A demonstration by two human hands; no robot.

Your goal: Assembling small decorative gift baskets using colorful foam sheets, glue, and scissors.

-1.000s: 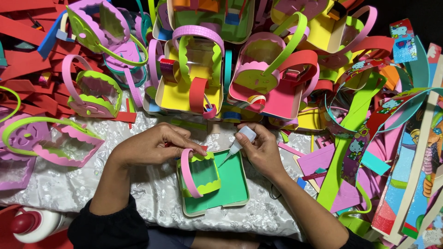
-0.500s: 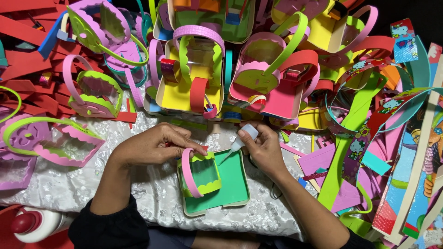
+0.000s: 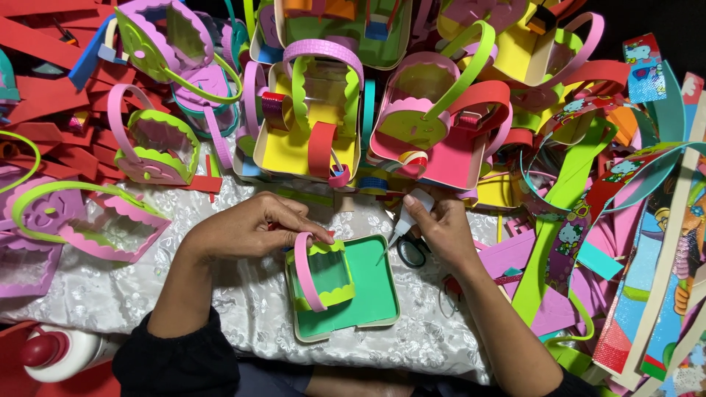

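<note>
While the small green foam basket with a pink handle (image 3: pixel 321 270) is pinched steady by the left hand (image 3: pixel 254 229) near the table's front edge, a white glue bottle (image 3: pixel 407 217) is gripped in the right hand (image 3: pixel 441 231), nozzle angled at its rim.

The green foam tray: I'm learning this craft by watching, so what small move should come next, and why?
Probably squeeze a little glue along the green foam tray edge. The right hand holds the glue bottle with its tip at the tray, while the left hand pins the pink handle and transparent window piece there.
</note>
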